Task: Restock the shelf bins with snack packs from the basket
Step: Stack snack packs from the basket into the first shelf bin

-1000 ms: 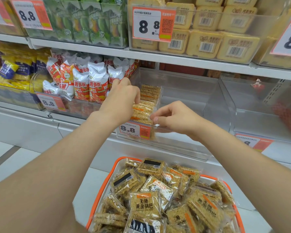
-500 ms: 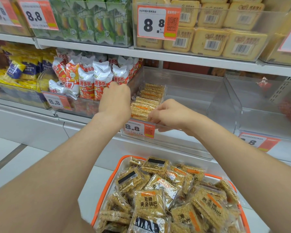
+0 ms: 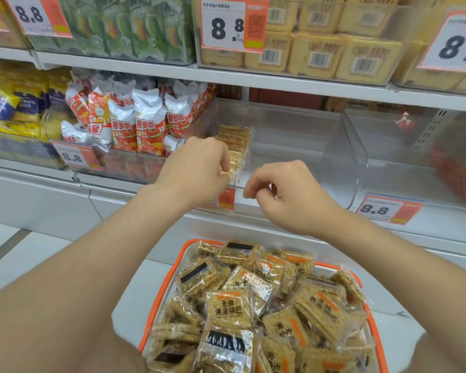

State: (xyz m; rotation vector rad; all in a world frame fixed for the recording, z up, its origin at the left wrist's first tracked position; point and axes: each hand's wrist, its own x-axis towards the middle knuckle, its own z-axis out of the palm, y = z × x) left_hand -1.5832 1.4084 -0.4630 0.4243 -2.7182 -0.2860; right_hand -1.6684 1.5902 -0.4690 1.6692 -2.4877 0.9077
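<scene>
Dozens of snack packs [image 3: 228, 309] lie heaped loose in the orange-rimmed basket [image 3: 197, 241], below and in front of the clear bin [image 3: 301, 146]. They look like flat squares of puffed-rice cake in clear film.

Handling, as a judgement: light and stiff but brittle, with slick film. Take them by the flat faces or a sealed edge, a few stacked at a time. Don't squeeze across the middle, or a cake may snap.

At the bin's front lip is the right hand [image 3: 288, 195]. Its grip is curled closed, thumb to forefinger, with nothing visible in it.

The left hand [image 3: 197, 168] is at the bin's front-left corner. Its grip is curled onto the nearest pack of a short row [image 3: 236, 138] lined along the bin's left wall.

That row takes up only the bin's left side, so the job is judged early.

A price tag [image 3: 226, 199] on the bin's front is half hidden by the left wrist. Left of the bin are red-and-white crisp bags [image 3: 148, 125]. Over the bin, the upper shelf [image 3: 280, 82] carries yellow packs [image 3: 318, 55].
</scene>
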